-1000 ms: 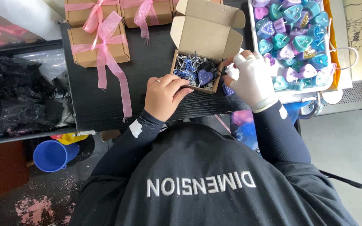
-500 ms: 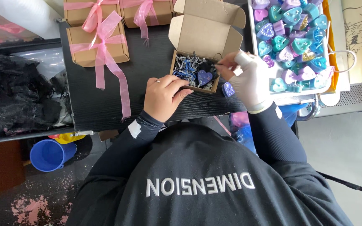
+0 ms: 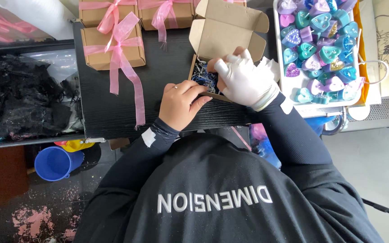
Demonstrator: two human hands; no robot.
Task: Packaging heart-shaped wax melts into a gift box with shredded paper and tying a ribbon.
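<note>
A small open cardboard box [image 3: 227,23] stands on a black tabletop [image 3: 167,58], its flaps raised. Blue and dark shredded paper [image 3: 202,74] shows inside it. My bare left hand [image 3: 181,104] grips the box's near edge with its fingertips. My right hand [image 3: 246,81], in a white glove, reaches down into the box with curled fingers and covers most of the contents. What lies under its fingers is hidden. Just right of the box, a white tray [image 3: 277,54] holds several heart-shaped pieces [image 3: 320,49] in purple, teal and pink.
Closed cardboard boxes tied with pink ribbon [image 3: 111,47] stand at the table's far left and along the back. A bin of black shredded material [image 3: 19,99] lies to the left. A blue cup [image 3: 57,163] sits on the floor below, beside pink specks.
My right hand has moved left from the tray's edge into the open box. The purple heart seen in the box earlier is now covered. My left hand has stayed at the box's front.
</note>
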